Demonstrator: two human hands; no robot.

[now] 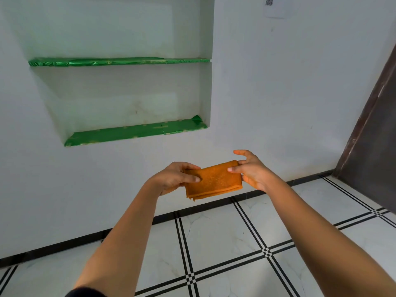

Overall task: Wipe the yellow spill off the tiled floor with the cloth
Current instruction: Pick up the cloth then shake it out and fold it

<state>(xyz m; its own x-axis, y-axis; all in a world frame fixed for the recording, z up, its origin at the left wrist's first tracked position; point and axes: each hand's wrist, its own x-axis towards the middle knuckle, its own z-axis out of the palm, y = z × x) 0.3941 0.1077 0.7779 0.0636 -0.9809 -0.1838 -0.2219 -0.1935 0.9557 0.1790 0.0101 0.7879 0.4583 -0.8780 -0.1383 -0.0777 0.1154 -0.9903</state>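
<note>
Matt, nubbly orange cloth; glossy marbled tiled floor; shiny green foil shelf lining.

the folded cloth is orange with a faint paler speckle. the floor has white marbled tiles crossed by paired black lines, edged by a black skirting strip. toward ten o'clock, shelves carry shiny green lining. the wall is white; at three o'clock the door is dark brown.
</note>
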